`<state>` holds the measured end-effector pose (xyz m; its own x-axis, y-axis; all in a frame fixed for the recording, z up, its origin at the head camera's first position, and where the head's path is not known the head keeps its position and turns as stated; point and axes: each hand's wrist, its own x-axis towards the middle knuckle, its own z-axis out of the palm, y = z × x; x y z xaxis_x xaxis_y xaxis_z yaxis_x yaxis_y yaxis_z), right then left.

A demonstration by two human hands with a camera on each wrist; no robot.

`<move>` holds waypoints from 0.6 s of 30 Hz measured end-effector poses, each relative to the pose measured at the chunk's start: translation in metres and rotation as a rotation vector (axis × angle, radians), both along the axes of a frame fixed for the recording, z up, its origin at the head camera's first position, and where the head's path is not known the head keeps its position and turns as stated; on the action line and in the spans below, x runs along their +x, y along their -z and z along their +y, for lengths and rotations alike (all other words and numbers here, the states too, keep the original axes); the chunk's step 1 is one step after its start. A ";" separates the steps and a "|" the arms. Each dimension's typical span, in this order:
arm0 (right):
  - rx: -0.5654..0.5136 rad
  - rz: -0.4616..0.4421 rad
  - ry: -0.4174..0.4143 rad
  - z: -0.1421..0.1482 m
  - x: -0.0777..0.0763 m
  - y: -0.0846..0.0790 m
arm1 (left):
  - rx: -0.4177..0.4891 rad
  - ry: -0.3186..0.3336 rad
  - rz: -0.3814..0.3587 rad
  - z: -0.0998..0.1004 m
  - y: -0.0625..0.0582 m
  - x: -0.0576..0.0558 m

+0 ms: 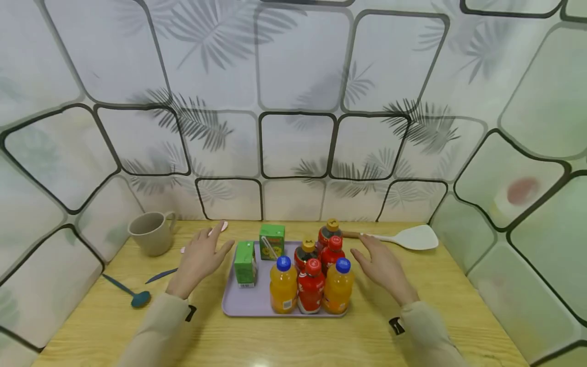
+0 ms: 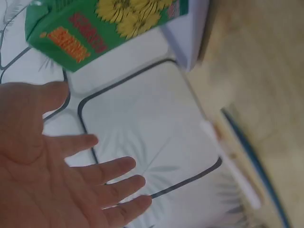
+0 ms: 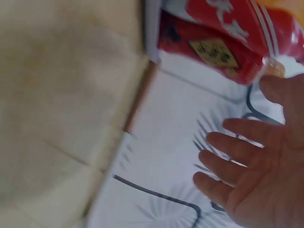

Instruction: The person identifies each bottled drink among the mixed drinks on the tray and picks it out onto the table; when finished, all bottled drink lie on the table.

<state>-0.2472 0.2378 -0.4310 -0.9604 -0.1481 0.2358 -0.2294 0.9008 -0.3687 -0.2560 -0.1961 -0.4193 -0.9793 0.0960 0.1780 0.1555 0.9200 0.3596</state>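
A lilac tray [image 1: 257,306] stands on the wooden table, carrying drinks. On its left part are two green juice cartons [image 1: 245,265], one with a straw on its side. To the right stand two orange juice bottles [image 1: 283,288] with blue caps, two red bottles [image 1: 311,293] with red caps, and two dark bottles [image 1: 305,254] with gold caps. Left of the tray, my left hand [image 1: 199,260] is held with fingers spread, palm toward the green carton [image 2: 109,28]. My right hand [image 1: 382,267] is at the opposite side, fingers extended near the bottles. Neither hand holds anything.
At the back left is a beige mug [image 1: 153,237]. A teal ladle [image 1: 137,297] and a blue utensil handle [image 1: 161,275] lie at left; a pale pink utensil [image 1: 223,226] is partly hidden by my left hand. A white turner [image 1: 415,238] lies behind my right hand. Patterned cloth walls surround the table.
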 end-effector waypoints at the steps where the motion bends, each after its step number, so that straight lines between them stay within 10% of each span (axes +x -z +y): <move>1: -0.037 0.011 0.001 0.000 0.001 0.003 | 0.056 0.015 -0.004 -0.002 0.004 0.000; 8: -0.396 0.008 0.021 -0.003 0.006 0.020 | 0.446 0.035 -0.143 -0.013 0.027 0.008; 18: -1.034 -0.297 -0.084 -0.006 0.021 0.024 | 0.782 0.082 -0.426 -0.018 0.045 0.010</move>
<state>-0.2260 0.2317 -0.4554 -0.9960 -0.0788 0.0431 -0.0514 0.1060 -0.9930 -0.2457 -0.2138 -0.4642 -0.9728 0.1721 -0.1550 -0.0799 0.3791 0.9219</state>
